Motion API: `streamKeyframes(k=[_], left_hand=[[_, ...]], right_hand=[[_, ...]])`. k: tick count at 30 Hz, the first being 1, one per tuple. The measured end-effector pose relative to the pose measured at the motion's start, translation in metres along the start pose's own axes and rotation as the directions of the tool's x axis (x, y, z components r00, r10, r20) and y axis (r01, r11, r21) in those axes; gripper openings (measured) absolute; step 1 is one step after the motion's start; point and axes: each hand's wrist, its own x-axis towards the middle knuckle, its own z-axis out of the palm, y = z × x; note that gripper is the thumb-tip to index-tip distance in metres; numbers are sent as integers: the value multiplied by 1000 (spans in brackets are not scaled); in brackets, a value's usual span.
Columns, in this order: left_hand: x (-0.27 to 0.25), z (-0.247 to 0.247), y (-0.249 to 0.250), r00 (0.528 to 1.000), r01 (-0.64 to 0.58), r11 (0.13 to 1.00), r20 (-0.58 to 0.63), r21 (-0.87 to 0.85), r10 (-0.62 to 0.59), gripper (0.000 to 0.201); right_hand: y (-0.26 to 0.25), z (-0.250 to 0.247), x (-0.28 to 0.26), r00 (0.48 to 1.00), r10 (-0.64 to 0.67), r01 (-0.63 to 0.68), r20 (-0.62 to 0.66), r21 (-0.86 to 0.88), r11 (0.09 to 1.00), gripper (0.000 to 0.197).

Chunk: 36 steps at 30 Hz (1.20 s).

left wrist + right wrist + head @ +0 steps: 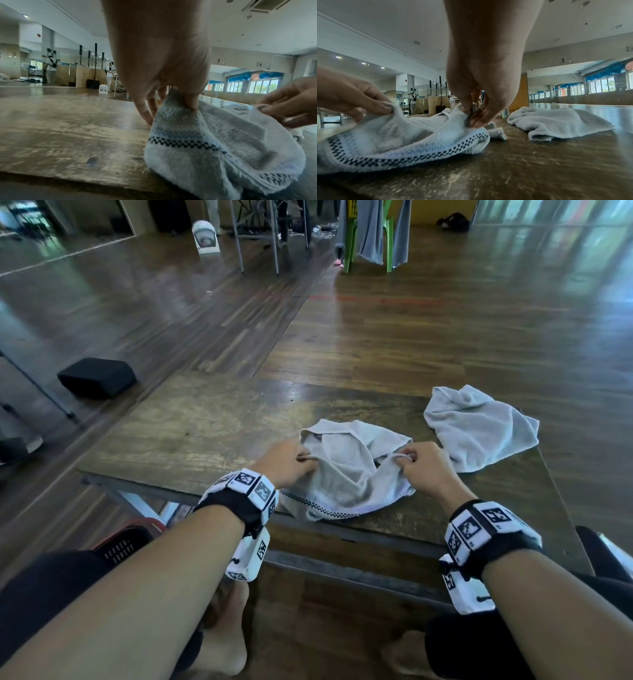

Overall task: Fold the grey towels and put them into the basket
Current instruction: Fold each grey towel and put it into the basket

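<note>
A crumpled grey towel [346, 474] with a black checkered band lies at the near edge of the wooden table [191, 426]. My left hand [291, 462] pinches its left side between thumb and fingers [192, 102]. My right hand [419, 463] pinches its right edge, fingers [479, 119] curled on the cloth. The towel [214, 142] sags between both hands, its band hanging over the table edge. A second grey towel [479, 429] lies rumpled to the right, also visible in the right wrist view [559, 120]. A black basket [123, 546] sits low at the left, by my knee.
A black box [97, 378] sits on the wooden floor to the left. Green chair legs and hanging grey cloth [373, 234] stand far back. A white fan [205, 237] and metal frame legs [257, 237] are beyond the table. My bare feet are under the table.
</note>
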Motion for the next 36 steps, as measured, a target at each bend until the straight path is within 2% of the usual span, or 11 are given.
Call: streamKeyframes(k=[3,6,8,10,15,19,23,26,29,32,36], left_hand=[[14,10,4,995,-85,996,42,-19,85,22],[29,27,2,986,-99,993,141,65,89,42],[40,36,1,986,-110,989,135,94,97,25],[56,42,-1,987,-124,985,115,117,111,17],[92,17,6,965,-168,971,231,169,127,22],[144,-45,26,983,-165,960,114,226,142,26],[193,-112,50,962,-171,949,-165,266,219,45],[207,-147,52,858,-136,957,-452,257,244,49],[208,-169,40,746,-36,990,-656,138,119,34],[209,-181,29,709,113,982,-705,153,28,39],[204,-186,29,781,144,984,-623,103,-49,35]], right_hand=[[-5,13,7,998,-55,55,-2,-23,998,19],[-1,28,15,996,-88,90,16,-164,982,21],[4,36,22,990,-97,120,102,-251,960,24],[9,47,31,980,-144,173,136,-235,956,23],[2,38,61,974,-198,213,108,-152,965,20],[-28,-13,122,965,-260,248,-36,-201,948,18],[-69,-74,173,892,-335,282,-304,-205,937,20],[-83,-112,193,834,-303,240,-461,-191,952,23],[-82,-136,198,802,-242,174,-546,-174,969,26],[-84,-145,193,770,-232,194,-595,-129,972,27],[-88,-136,186,832,-85,112,-548,16,994,24]])
